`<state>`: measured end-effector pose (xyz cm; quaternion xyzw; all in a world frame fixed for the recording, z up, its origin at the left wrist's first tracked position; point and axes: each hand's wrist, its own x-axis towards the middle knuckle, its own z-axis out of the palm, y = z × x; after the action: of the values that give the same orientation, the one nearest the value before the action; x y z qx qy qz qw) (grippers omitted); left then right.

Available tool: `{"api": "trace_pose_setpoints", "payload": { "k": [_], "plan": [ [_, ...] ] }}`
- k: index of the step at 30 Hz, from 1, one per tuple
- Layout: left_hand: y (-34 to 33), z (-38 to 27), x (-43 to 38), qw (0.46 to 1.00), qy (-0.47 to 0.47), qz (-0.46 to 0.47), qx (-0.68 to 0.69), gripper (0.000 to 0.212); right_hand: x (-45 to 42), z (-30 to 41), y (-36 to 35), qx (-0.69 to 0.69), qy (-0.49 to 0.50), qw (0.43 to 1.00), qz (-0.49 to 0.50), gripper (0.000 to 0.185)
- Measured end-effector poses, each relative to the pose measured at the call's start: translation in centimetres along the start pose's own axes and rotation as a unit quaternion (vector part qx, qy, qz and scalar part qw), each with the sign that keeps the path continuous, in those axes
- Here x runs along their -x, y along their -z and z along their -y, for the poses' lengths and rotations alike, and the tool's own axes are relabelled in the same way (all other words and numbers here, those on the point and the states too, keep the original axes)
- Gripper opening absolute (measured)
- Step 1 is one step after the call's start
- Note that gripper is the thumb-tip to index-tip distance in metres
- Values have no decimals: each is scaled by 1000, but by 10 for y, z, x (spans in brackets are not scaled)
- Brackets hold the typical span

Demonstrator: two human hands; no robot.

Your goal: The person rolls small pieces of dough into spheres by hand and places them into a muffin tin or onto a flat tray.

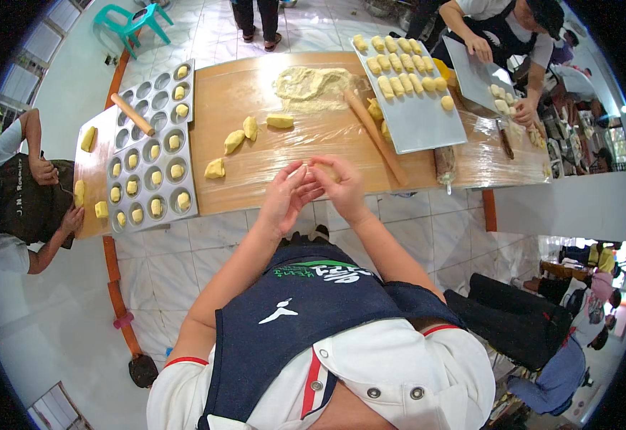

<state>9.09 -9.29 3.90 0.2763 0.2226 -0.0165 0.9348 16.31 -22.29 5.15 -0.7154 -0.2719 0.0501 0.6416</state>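
My left hand (287,200) and my right hand (342,188) meet over the near edge of the plastic-covered table (238,188). A bit of yellow dough (328,172) shows between the curled fingers of my right hand; my left fingers touch it or lie right beside it, mostly hiding it. Ahead on the table lie a dough piece (214,169), another dough piece (234,141) and a dough log (279,121). Behind them spreads a floury patch (313,88). A long wooden rolling pin (376,137) lies slanted to the right of my hands.
Muffin pans (192,156) holding dough pieces stand left, with a small rolling pin (133,114) across one. A tray of dough rolls (426,121) and a plastic-wrapped roll (445,164) are right. One co-worker's hands (525,112) work at far right, another's (71,219) at far left.
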Motion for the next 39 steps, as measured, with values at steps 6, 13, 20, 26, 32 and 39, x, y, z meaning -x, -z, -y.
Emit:
{"api": "trace_pose_setpoints", "payload": {
  "k": [6,13,20,26,32,39],
  "plan": [
    [51,-10,4,993,-52,-100,-39,45,-6,-33,37,-325,-372,869,-43,17],
    [90,-1,11,987,-38,-149,-38,37,8,-62,40,-424,-462,778,39,21],
    [106,4,15,987,-24,-157,-26,36,-17,-22,20,-352,-443,824,-23,13],
    [101,-6,6,990,-38,-131,-24,34,-10,-58,42,-608,-351,709,68,11],
    [87,-12,8,990,-31,-134,-12,31,-23,-1,20,-528,-385,753,-86,12],
    [90,-11,4,992,-32,-120,-26,34,-11,-36,39,-521,-328,787,22,14]
  ]
}}
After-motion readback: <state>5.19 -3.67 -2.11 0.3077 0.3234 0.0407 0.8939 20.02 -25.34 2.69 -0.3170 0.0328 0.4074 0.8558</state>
